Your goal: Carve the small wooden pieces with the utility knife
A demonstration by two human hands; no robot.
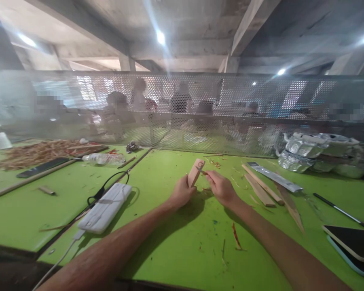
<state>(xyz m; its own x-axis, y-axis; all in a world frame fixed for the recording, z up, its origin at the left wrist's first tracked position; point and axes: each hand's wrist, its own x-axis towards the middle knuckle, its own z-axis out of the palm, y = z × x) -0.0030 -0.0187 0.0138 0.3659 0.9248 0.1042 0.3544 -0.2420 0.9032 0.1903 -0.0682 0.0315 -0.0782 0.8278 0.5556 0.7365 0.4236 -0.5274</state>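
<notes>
My left hand point(182, 192) is closed round a small flat wooden piece point(195, 171) with a rounded top and a hole near its end, held upright over the green table point(157, 226). My right hand point(220, 186) pinches a thin small tool point(204, 173), too small to name, with its tip against the wooden piece. Both forearms reach in from the bottom of the head view. Wood shavings lie under and beyond the hands.
A white power bank point(104, 207) with black cable lies left. Wooden strips point(261, 189) and a metal blade point(274, 176) lie right, a dark tablet point(353, 242) at the right edge. A shavings pile point(39, 153) and plastic bottle point(103, 159) sit far left. Mesh screen point(200, 109), people behind.
</notes>
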